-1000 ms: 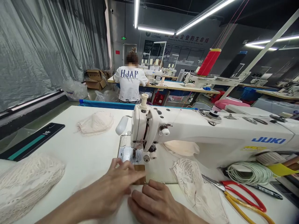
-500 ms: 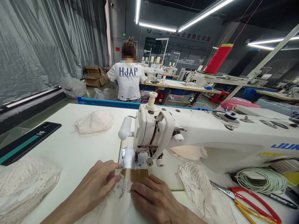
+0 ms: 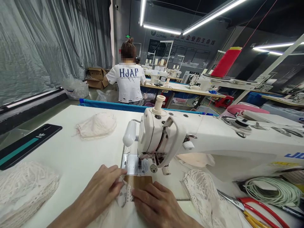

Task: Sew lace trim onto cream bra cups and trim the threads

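Note:
A piece of white lace fabric (image 3: 129, 192) lies just in front of the needle plate of a white sewing machine (image 3: 152, 136). My left hand (image 3: 103, 185) pinches its left edge between thumb and fingers. With fingers curled and pressed down, my right hand (image 3: 155, 201) grips the lace from the right. Between the hands and the metal needle plate (image 3: 129, 163) a brown patch (image 3: 143, 181) shows on the table. The presser foot (image 3: 140, 164) stands beyond the fabric, apart from it. Part of the fabric is hidden under both hands.
Lace pieces lie at the left (image 3: 26, 193) and right (image 3: 201, 190); a cream gathered piece (image 3: 97, 126) sits farther back. Red-handled scissors (image 3: 258, 205) and a green cord coil (image 3: 273, 190) are at the right. A black ruler-like strip (image 3: 28, 144) borders the left. A person (image 3: 129, 79) sits ahead.
The view has shifted slightly, so the machine appears a little lower and farther right. Both hands keep nearly the same hold on the lace, with only small finger movements.

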Action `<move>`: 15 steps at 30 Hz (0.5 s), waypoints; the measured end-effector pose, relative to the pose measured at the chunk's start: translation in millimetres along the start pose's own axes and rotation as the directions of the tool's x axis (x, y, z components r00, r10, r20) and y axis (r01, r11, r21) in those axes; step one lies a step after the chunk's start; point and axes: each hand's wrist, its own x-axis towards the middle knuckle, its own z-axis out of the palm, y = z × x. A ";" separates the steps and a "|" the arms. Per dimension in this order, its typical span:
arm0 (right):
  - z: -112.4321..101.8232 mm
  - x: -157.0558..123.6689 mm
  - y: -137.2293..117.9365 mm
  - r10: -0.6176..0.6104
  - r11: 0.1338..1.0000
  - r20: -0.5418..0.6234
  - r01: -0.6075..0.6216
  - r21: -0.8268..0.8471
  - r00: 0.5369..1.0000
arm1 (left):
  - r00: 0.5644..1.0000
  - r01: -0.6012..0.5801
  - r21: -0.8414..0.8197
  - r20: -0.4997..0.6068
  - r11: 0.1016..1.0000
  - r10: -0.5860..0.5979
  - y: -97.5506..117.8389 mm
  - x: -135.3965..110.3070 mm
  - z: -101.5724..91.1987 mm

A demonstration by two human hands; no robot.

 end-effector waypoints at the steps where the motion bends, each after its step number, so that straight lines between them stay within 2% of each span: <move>1: 0.0 -0.3 0.1 0.000 1.000 -0.001 0.000 -0.009 1.000 | 1.000 -0.007 -0.002 -0.010 1.000 0.007 -1.0 -0.1 0.9; 5: 0.2 -1.3 0.3 0.008 1.000 0.017 -0.007 -0.012 1.000 | 0.997 -0.049 -0.010 -0.055 0.999 0.048 -3.3 -0.7 2.8; 8: 0.2 -0.1 -0.3 0.010 1.000 0.023 -0.010 -0.007 1.000 | 0.998 -0.042 0.000 -0.045 0.999 0.042 -3.8 0.2 3.3; 12: 0.4 2.6 -1.0 0.022 1.000 0.032 -0.022 0.002 0.999 | 0.996 -0.058 0.092 -0.060 0.994 0.064 -3.1 1.3 2.3; 15: 0.1 2.6 -1.6 0.028 1.000 0.044 -0.028 0.014 0.999 | 0.969 -0.097 0.255 -0.197 0.962 0.150 0.6 -3.3 0.5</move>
